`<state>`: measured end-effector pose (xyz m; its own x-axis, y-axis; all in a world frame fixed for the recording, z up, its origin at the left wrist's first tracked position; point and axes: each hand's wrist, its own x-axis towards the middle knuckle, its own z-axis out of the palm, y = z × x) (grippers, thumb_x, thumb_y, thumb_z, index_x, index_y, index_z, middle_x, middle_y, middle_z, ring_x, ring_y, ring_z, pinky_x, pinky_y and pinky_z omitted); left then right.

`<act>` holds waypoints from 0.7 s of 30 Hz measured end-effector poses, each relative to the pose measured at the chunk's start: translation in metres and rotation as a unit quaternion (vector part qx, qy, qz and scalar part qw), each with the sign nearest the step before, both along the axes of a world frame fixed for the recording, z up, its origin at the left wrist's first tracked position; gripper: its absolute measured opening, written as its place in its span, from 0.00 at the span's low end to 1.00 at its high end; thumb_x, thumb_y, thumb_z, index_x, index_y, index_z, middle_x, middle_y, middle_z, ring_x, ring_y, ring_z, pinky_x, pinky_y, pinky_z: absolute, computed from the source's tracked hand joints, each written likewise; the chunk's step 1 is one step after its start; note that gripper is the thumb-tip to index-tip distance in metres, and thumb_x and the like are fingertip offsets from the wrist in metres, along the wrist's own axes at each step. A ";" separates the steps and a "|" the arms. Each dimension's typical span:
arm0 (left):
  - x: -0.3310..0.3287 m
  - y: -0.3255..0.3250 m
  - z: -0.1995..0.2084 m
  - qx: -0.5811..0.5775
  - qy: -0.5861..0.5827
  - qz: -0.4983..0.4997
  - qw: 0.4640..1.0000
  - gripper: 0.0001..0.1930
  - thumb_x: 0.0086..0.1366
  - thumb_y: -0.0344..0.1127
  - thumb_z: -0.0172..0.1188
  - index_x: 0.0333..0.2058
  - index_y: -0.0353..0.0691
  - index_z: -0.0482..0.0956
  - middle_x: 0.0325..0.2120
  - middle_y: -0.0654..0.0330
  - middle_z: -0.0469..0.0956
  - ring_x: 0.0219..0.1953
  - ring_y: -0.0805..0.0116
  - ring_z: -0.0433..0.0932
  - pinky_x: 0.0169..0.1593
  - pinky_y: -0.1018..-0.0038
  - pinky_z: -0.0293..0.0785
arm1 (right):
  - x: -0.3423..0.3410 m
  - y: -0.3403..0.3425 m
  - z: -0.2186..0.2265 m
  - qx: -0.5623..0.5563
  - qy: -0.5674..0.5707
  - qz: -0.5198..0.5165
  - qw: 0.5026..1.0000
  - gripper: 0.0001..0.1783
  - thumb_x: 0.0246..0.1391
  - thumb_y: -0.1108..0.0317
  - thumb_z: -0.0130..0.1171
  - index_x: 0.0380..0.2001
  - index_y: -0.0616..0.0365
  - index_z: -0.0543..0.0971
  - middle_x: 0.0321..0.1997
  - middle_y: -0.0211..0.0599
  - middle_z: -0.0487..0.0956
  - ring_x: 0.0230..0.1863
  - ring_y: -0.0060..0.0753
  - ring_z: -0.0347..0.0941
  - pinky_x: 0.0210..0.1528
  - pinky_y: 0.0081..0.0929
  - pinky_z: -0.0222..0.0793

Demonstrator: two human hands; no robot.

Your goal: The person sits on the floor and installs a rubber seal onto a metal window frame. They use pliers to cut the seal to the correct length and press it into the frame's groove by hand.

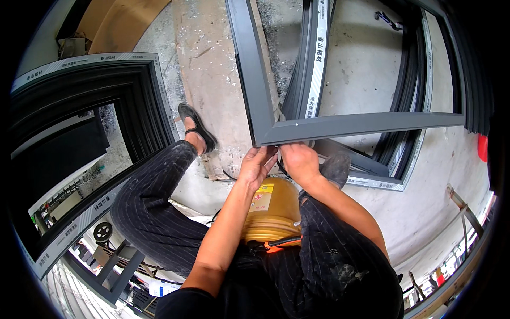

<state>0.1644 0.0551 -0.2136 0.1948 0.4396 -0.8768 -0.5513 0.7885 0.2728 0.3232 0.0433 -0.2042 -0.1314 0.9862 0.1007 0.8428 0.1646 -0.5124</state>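
Note:
A dark grey metal frame stretches in front of me, its mitred near-left corner just above my hands. My left hand is at the underside of that corner, thumb and fingers drawn together in a pinch. Right beside it, my right hand is closed, knuckles up, against the lower edge of the frame. A thin black strip shows between the two hands and runs down beside the right one. What the fingertips hold is hidden. Below my forearms, between my legs, stands a gold plastic bucket.
An orange-and-black hand tool lies by the bucket. Stacked dark frames with printed protective film stand at the left; more frames lean beneath the grey one. Flattened cardboard with scattered shavings covers the floor ahead. A red object is at far right.

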 end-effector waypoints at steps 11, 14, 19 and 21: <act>-0.003 0.021 -0.009 0.028 0.105 0.026 0.994 0.04 0.68 0.32 0.53 0.39 0.40 0.74 0.36 0.59 0.79 0.41 0.64 0.78 0.50 0.68 0.75 | 0.029 -0.038 0.019 -0.437 0.525 -0.104 0.723 0.20 0.57 0.68 0.59 0.52 0.59 0.69 0.24 0.30 0.76 0.22 0.19 0.72 0.23 0.20 0.67; -0.035 0.055 -0.024 0.057 0.132 0.013 0.989 0.05 0.68 0.34 0.53 0.37 0.40 0.74 0.33 0.61 0.79 0.43 0.63 0.78 0.52 0.67 0.73 | 0.048 -0.036 0.047 -0.589 0.512 -0.029 0.625 0.18 0.57 0.67 0.60 0.49 0.59 0.71 0.24 0.29 0.77 0.22 0.17 0.72 0.22 0.17 0.67; -0.084 0.130 -0.035 0.056 0.173 0.017 0.983 0.04 0.66 0.33 0.53 0.35 0.44 0.76 0.33 0.65 0.80 0.40 0.65 0.79 0.48 0.68 0.73 | 0.101 -0.006 0.104 -0.613 0.478 -0.010 0.629 0.14 0.57 0.67 0.61 0.45 0.59 0.74 0.23 0.29 0.77 0.21 0.17 0.72 0.22 0.16 0.67; -0.100 0.154 -0.040 0.055 0.177 0.038 0.982 0.04 0.66 0.32 0.54 0.33 0.44 0.77 0.32 0.65 0.80 0.37 0.66 0.78 0.48 0.68 0.74 | 0.136 0.019 0.137 -0.599 0.436 -0.036 0.671 0.15 0.55 0.68 0.63 0.44 0.61 0.75 0.25 0.31 0.77 0.22 0.17 0.73 0.22 0.17 0.69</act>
<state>0.0645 0.2089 -0.2537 -0.1500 0.5376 -0.8297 -0.4626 0.7036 0.5395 0.4594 0.0624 -0.0676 -0.4853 0.4286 -0.7621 0.1211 -0.8302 -0.5441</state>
